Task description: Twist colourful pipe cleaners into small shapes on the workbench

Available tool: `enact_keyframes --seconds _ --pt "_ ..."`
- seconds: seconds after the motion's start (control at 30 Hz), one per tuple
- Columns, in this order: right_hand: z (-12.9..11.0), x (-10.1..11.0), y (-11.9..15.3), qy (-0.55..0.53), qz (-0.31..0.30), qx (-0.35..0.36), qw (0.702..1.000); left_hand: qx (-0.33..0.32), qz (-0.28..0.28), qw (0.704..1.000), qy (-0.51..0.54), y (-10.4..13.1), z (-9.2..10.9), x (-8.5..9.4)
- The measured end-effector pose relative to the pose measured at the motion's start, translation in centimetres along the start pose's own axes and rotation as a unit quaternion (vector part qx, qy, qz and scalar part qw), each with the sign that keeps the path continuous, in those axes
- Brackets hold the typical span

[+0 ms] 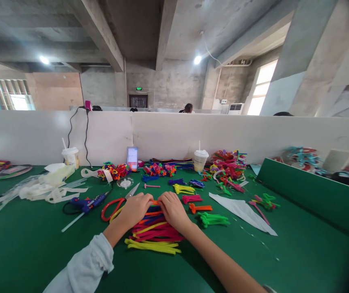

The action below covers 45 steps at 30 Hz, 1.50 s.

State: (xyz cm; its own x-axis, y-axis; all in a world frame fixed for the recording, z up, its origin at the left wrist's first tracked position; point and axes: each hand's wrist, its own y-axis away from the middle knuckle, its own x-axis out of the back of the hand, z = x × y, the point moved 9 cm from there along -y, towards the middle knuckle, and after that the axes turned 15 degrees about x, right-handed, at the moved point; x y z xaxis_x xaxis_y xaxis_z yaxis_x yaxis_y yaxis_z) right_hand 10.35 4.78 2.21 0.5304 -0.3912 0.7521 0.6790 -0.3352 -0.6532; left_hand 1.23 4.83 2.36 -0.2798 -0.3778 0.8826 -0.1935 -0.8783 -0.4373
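My left hand [138, 206] and my right hand [173, 208] meet above the green table, fingers closed. Between their fingertips shows an orange pipe cleaner [155, 202], gripped at both sides. Beneath and in front of my hands lies a loose pile of long pipe cleaners [159, 232] in red, blue, orange and yellow. Red-handled scissors [108, 210] rest beside my left hand. Right of my right hand are small bundles of bent pipe cleaners: pink [192, 198], orange [200, 208], green [213, 219] and yellow [184, 189].
A blue glue gun [90, 202] and plastic wrapping [44, 183] lie at left. A phone [132, 158], two lidded cups [201, 160] [70, 156] and colourful pipe-cleaner clusters [227, 165] stand along the white partition [168, 134]. White paper [243, 211] lies at right, before a green divider [311, 195].
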Motion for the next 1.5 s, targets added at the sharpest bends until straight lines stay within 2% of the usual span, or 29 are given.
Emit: enact_keyframes --seconds 0.3,0.53,0.63,0.83,1.07,1.2,1.4,1.5 --pt "0.3 0.1 0.2 0.032 0.010 -0.002 0.999 -0.016 0.005 1.000 0.024 0.2 -0.3 1.0" --pt "1.4 0.4 0.6 0.104 0.002 -0.032 0.994 0.006 0.066 0.997 0.024 0.1 -1.2 1.8" --pt "2.0 0.5 0.8 0.097 0.001 -0.047 0.994 0.019 0.074 0.996 0.056 0.0 -1.7 2.1" --pt "2.4 0.6 1.0 0.080 0.002 -0.062 0.995 -0.004 0.083 0.993 0.086 0.1 -1.4 2.1" --pt "1.5 2.4 0.8 0.097 0.072 -0.040 0.992 -0.009 0.113 0.993 0.035 0.3 -1.0 2.4" --pt "1.1 3.1 0.7 0.097 0.089 -0.036 0.991 -0.017 0.104 0.994 0.033 0.3 -0.8 2.3" --pt "0.7 2.6 0.6 0.070 0.088 -0.032 0.993 0.042 0.102 0.992 0.058 0.1 -1.8 2.1" --pt "0.7 2.2 0.6 0.032 0.091 -0.037 0.995 0.049 0.087 0.993 0.059 0.2 -1.5 2.0"
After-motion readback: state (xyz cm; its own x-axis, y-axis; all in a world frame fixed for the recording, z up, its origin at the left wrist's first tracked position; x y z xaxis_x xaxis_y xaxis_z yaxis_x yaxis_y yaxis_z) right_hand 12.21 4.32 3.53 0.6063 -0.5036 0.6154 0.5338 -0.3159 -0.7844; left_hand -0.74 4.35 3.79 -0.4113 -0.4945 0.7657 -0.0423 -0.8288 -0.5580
